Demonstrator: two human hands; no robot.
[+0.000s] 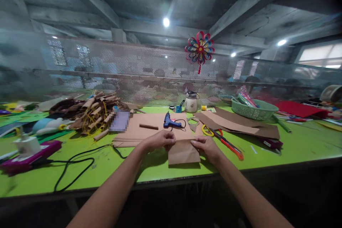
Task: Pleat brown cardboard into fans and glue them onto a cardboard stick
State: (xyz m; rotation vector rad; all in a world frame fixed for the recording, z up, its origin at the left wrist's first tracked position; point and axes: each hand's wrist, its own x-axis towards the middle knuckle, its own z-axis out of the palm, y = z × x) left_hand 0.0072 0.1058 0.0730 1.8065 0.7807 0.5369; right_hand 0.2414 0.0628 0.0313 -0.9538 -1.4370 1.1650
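A small brown paper sheet [184,153] lies on the green table [112,171] near its front edge. My left hand [159,140] is closed on the sheet's upper left edge, fingers curled over it. My right hand [206,146] grips the upper right edge the same way. Behind them lies a stack of larger brown paper sheets [144,130] with a blue glue gun [171,122] and a short brown stick [148,127] on top.
Yellow-handled scissors [207,130] and an orange cutter [232,147] lie right of my hands. A green basket [252,109], a jar [191,103], a pile of rolled paper tubes [93,112], a black cable [77,165] and a purple device [28,158] surround the area. Mesh fencing runs behind.
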